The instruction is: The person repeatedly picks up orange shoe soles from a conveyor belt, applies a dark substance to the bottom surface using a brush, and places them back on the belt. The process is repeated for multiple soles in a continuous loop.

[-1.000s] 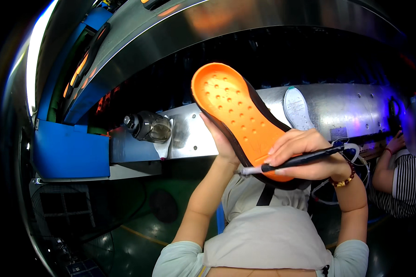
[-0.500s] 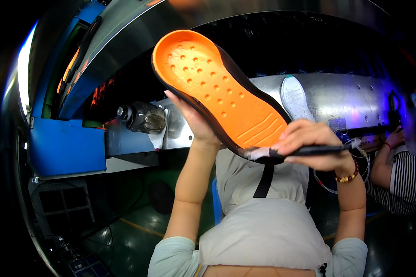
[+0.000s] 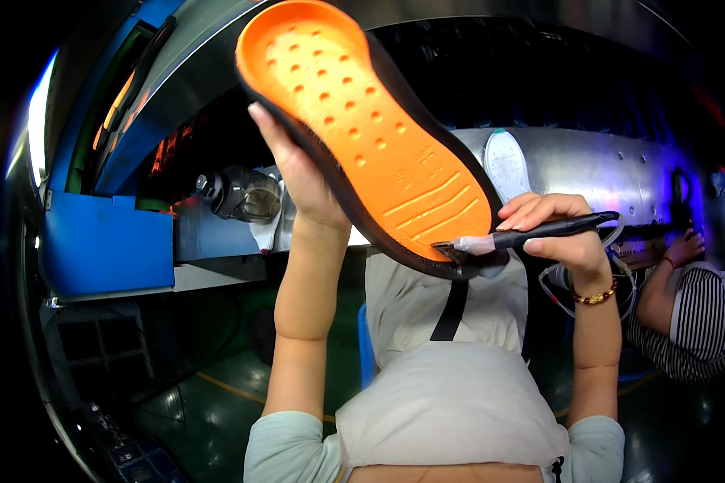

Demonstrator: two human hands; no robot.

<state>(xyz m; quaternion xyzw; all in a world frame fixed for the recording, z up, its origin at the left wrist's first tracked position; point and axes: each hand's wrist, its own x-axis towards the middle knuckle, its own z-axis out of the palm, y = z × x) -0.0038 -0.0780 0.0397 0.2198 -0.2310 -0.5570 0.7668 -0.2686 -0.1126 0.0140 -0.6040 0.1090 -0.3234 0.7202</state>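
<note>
A shoe sole (image 3: 354,121), orange inside with a black rim, is tilted up before me with its dimpled heel end far left. My left hand (image 3: 310,181) grips it along the left edge, thumb showing and the other fingers hidden behind. Between the fingers of my right hand (image 3: 568,237) is a black-handled brush (image 3: 532,234) with a pale ferrule and a tube curving from its back end. Its dark bristles touch the orange surface near the toe end.
A metal bench (image 3: 596,173) runs behind, bearing a white insole (image 3: 505,163) and a dark-lidded clear bottle (image 3: 246,195) on a pale insole-shaped piece. A blue machine housing (image 3: 109,245) stands left. At the far right is another person's arm (image 3: 660,298) beside a striped garment.
The sole has moved up and left in view with my left hand. The brush tip has shifted from the toe rim onto the orange surface, and its handle now slants upward.
</note>
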